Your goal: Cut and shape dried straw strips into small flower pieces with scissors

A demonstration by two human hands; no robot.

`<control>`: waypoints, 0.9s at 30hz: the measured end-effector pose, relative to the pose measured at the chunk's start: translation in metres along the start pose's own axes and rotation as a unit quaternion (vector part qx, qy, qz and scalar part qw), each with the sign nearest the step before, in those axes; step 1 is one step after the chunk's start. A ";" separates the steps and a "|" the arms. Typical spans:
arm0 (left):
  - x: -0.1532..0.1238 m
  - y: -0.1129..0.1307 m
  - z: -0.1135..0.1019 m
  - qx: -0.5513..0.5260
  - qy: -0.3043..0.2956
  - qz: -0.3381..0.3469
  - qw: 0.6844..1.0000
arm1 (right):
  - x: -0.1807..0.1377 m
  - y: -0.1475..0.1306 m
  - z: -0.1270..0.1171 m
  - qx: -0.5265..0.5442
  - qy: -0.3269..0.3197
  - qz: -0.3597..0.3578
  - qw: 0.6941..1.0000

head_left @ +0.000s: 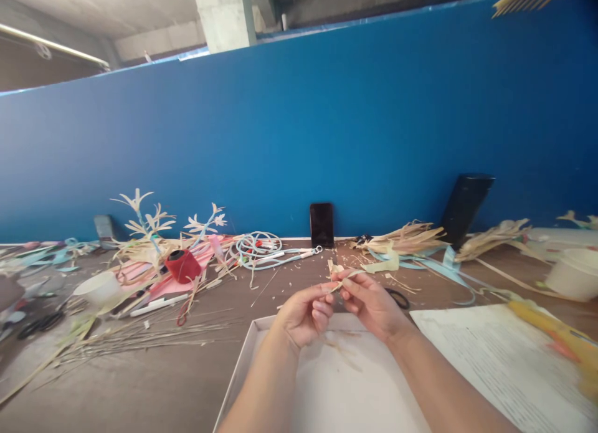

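My left hand point(306, 313) and my right hand point(370, 301) are close together above a shallow white box lid point(355, 389). Both hands are closed in a pinch on a pale dried-husk strip point(337, 287). Fingers hide much of the strip, and its exact shape is blurred. A few thin tan scraps point(344, 352) show below my hands, over the white surface. Just behind my fingers, small pale scraps point(334, 266) lie on the brown table point(196, 383).
A dark phone point(322, 224) leans on the blue partition point(299, 121). Husk flowers point(152, 221), a red thread spool point(183, 266), a white cup point(98, 290) and thin wires point(140, 341) lie left. To the right are husk bundles point(406, 238), a printed sheet point(486, 358) and a white tub point(574, 274).
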State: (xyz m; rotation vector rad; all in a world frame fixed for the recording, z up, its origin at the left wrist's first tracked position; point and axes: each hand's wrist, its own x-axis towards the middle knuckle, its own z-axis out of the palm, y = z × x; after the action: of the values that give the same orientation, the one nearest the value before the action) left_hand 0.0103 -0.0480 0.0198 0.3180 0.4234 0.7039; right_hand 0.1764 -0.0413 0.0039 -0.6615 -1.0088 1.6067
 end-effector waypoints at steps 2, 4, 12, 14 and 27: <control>0.002 -0.002 -0.001 0.043 0.036 0.022 0.998 | 0.003 0.001 0.000 -0.014 0.026 -0.006 1.000; 0.006 -0.005 -0.003 0.128 0.097 0.082 0.984 | 0.005 0.001 -0.001 -0.023 0.050 -0.014 0.998; 0.013 -0.011 0.000 0.429 0.229 0.267 0.832 | 0.006 0.003 -0.003 -0.078 0.080 -0.021 0.994; 0.012 -0.012 0.002 0.473 0.228 0.274 0.806 | 0.006 0.004 -0.001 -0.107 0.083 -0.020 0.991; 0.011 -0.010 -0.002 0.524 0.261 0.215 0.782 | 0.012 0.009 -0.002 -0.086 0.170 -0.043 0.981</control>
State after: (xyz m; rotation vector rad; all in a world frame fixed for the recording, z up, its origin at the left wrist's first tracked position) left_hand 0.0227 -0.0478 0.0108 1.3284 1.3099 0.9526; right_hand 0.1707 -0.0301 -0.0037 -0.9623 -0.9129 1.2853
